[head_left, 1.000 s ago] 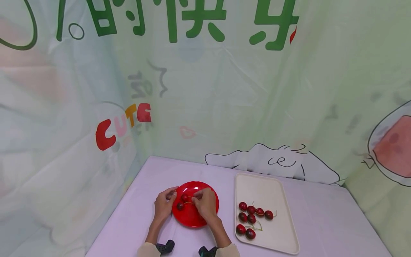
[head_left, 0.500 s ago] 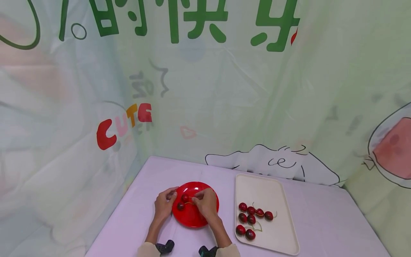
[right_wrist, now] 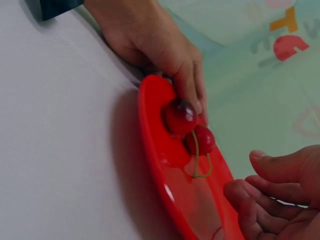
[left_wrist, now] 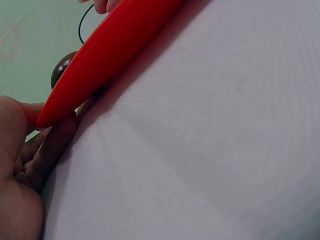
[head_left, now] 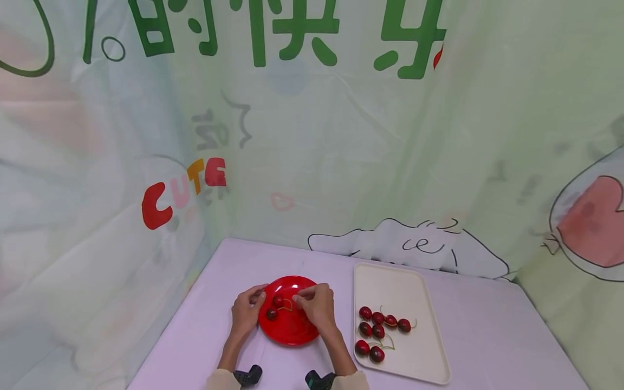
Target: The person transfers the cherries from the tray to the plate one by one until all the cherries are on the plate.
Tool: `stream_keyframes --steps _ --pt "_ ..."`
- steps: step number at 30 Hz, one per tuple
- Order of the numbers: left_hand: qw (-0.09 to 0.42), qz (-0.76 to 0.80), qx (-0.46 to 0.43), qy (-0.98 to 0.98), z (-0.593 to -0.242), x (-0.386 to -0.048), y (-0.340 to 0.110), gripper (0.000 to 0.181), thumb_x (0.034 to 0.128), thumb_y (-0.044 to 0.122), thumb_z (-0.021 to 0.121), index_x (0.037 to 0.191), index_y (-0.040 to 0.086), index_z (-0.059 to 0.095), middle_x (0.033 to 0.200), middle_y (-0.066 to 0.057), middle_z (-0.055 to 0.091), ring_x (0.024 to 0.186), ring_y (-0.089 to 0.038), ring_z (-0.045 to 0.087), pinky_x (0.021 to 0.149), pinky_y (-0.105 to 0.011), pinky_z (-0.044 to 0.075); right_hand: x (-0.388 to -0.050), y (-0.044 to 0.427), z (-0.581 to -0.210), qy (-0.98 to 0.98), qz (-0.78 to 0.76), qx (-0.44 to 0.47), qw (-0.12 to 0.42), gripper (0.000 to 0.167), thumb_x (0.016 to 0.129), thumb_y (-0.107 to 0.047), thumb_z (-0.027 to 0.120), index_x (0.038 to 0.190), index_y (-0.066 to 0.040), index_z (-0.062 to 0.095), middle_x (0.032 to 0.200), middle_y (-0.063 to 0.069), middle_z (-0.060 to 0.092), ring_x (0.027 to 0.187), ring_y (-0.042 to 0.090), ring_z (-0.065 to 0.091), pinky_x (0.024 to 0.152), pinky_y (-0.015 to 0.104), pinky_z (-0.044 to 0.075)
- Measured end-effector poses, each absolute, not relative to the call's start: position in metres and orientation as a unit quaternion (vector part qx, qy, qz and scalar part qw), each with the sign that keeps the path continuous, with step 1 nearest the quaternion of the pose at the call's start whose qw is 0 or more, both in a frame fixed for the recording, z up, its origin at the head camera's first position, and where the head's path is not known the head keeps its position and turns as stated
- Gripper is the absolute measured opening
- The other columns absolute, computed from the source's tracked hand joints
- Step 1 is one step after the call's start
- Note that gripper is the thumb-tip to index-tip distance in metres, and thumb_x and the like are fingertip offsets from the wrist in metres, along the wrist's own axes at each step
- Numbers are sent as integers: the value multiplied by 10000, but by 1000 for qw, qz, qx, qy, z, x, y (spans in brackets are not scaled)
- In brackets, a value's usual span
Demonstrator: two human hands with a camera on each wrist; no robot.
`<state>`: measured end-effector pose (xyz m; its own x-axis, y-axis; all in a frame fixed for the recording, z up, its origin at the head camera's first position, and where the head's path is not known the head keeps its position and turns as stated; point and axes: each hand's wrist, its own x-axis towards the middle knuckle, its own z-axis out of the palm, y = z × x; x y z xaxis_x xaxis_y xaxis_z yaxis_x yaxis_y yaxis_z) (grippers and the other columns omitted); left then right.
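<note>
A red plate lies on the table with two dark red cherries on its left part. Their green stems join in the right wrist view. My left hand grips the plate's left rim, thumb over the edge and fingers beneath, as the left wrist view shows. Over the plate's right side hovers my right hand, near the stem ends but apart from them. In the right wrist view, its thumb and loosely bent forefinger are separated, with nothing between them.
To the right of the plate stands a cream tray with several cherries, some with stems, on its left side. A pale cloth covers the table. Printed curtains hang behind and at the left.
My right hand has released the cherry stems and drawn slightly to the right. The two cherries stay on the plate, and my left hand keeps its grip on the rim.
</note>
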<state>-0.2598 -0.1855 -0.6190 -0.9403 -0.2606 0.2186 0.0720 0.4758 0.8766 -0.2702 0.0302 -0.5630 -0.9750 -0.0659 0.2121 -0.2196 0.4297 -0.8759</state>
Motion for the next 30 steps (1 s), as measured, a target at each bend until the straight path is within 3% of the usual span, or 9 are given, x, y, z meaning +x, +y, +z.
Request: stream_keyframes --steps 7,30 --pt "160 -503 59 -847 -621 -260 -186 290 1068 93 668 1333 122 784 1159 -110 808 870 -135 652 713 -209 501 -255 39 -529 -840 540 50 28 213 927 -78 865 1100 42 835 918 166 826 770 182 777 754 370 670" --pt "161 -503 57 -847 -620 -260 -186 279 1064 93 682 1319 120 792 1140 -103 817 861 -116 658 765 -227 494 -252 82 -518 -836 547 -10 46 232 941 -100 856 1128 35 829 983 186 834 803 211 805 792 368 671"
